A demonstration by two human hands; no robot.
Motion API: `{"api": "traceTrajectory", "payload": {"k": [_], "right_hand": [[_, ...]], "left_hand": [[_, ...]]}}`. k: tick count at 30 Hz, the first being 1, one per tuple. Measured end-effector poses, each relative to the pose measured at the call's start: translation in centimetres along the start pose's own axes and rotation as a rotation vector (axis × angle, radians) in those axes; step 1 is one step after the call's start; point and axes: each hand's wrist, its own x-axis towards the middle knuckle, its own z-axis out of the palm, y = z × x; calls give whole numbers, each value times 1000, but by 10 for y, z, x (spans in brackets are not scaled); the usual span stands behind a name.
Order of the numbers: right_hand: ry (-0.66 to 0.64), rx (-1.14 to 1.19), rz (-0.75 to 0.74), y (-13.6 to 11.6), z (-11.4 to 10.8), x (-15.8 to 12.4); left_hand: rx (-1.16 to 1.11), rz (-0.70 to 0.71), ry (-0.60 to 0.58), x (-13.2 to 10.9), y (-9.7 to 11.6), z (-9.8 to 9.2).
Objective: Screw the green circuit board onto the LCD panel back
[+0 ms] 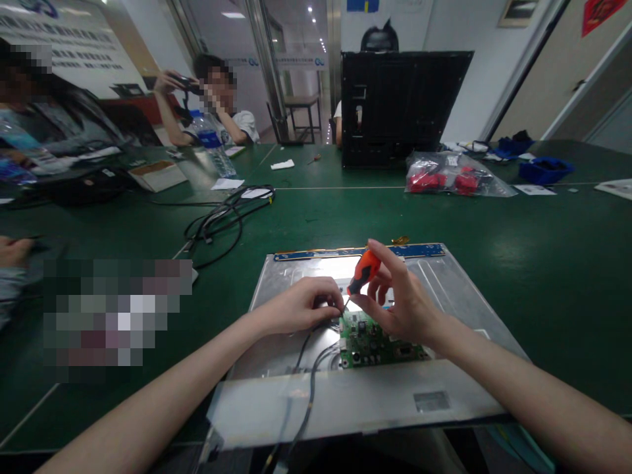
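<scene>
My right hand (407,299) grips a short orange and black screwdriver (365,271), tilted with its shaft pointing down and left. The shaft's tip is near the upper left corner of a green circuit board (372,342). Close beside that tip, my left hand (303,304) has its fingers curled and pressed together; what they hold, if anything, is hidden. The board lies on the metal back of a flat display panel (459,309). A thin blue circuit strip (419,250) runs along the panel's far edge. Grey cables (312,388) lead from the board's left side toward me.
A black monitor housing (402,108) stands across the green table (553,263). Before it lies a plastic bag (457,178) with red items. Coiled black cables (222,214) and a water bottle (214,148) are at left. One person (241,125) sits opposite; another person (74,118) is at far left.
</scene>
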Motion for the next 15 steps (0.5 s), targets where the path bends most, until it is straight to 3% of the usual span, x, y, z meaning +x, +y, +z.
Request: {"api": "traceTrajectory", "payload": {"k": [15], "right_hand": [[-5, 27, 6, -3, 0, 0]], "left_hand": [[-14, -4, -4, 0, 0, -1]]}}
